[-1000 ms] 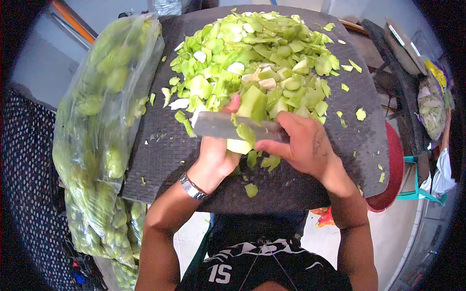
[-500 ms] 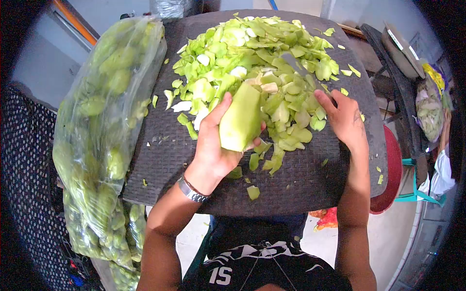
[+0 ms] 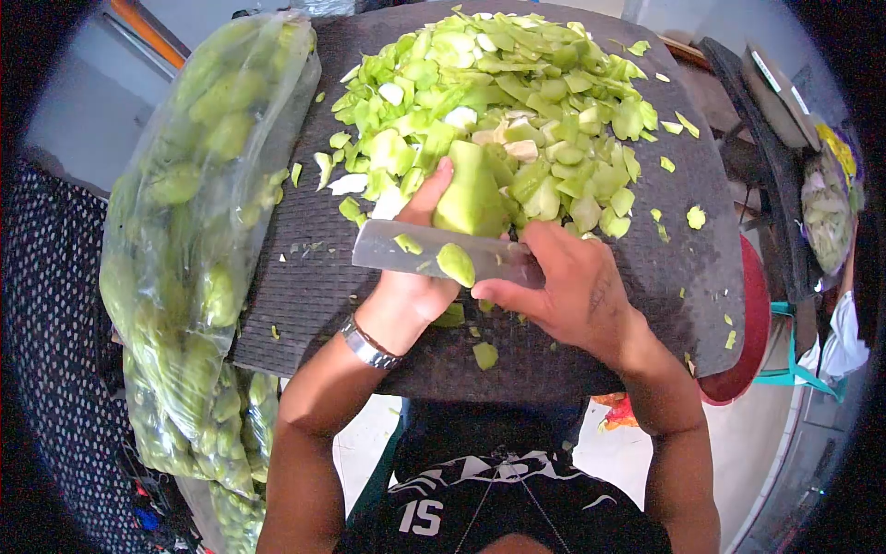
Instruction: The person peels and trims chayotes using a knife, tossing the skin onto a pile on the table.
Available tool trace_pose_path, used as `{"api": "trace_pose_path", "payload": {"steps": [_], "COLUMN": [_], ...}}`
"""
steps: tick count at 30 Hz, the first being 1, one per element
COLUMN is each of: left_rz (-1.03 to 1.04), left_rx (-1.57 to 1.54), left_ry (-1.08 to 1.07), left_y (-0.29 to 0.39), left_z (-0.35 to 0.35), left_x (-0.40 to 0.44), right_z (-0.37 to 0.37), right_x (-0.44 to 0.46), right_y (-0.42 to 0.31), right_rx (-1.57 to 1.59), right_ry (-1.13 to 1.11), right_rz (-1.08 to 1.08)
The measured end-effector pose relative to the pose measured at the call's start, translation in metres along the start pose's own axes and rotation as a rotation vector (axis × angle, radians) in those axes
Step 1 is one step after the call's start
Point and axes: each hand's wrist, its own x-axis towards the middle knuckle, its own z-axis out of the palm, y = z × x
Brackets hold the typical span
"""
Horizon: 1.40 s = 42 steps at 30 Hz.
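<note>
My left hand [image 3: 406, 303] is wrapped around a pale green peeled chayote [image 3: 473, 189], thumb along its left side. In my right hand [image 3: 581, 294] is a broad-bladed knife [image 3: 503, 258], its handle hidden by the fingers. The blade lies across the near end of the chayote, in front of my left palm. A slice of green peel [image 3: 455, 265] and a smaller scrap cling to the blade. Just beyond both hands rises a large heap of green peelings [image 3: 544, 88].
A long clear plastic bag of chayotes [image 3: 175, 185] leans along the left edge of the dark woven-textured table [image 3: 295, 305]. Scraps lie scattered on the tabletop. At the right are a red round stool-like object [image 3: 752, 323] and a bagged bundle [image 3: 826, 212].
My right hand has swung the knife from over the peelings, leftward and nearer, to the chayote's near end. Peel now clings to the blade. My left hand still holds the chayote.
</note>
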Motion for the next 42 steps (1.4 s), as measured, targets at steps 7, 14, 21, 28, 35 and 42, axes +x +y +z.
{"api": "trace_pose_path", "payload": {"steps": [7, 14, 21, 28, 35, 42], "left_rz": [-0.039, -0.095, -0.022, 0.002, 0.09, -0.065], "left_rx": [-0.011, 0.146, 0.165, 0.095, 0.154, 0.215], "left_ry": [-0.029, -0.092, 0.023, -0.029, 0.059, -0.009], "left_y": [-0.002, 0.007, 0.004, -0.005, -0.016, 0.002], "left_z": [0.01, 0.007, 0.01, 0.0, -0.007, 0.008], "left_x": [-0.004, -0.011, -0.005, 0.0, 0.007, -0.008], "right_z": [-0.001, -0.026, -0.024, -0.006, -0.009, -0.04], "right_x": [0.003, 0.017, 0.014, 0.003, 0.005, 0.015], "right_y": [0.007, 0.049, 0.037, 0.01, 0.018, 0.065], "right_rx": [-0.002, 0.09, 0.205, 0.11, -0.006, -0.164], "right_ry": [0.08, 0.014, 0.0, 0.018, 0.02, 0.142], "right_rz": [-0.062, 0.413, 0.397, 0.017, 0.019, 0.392]}}
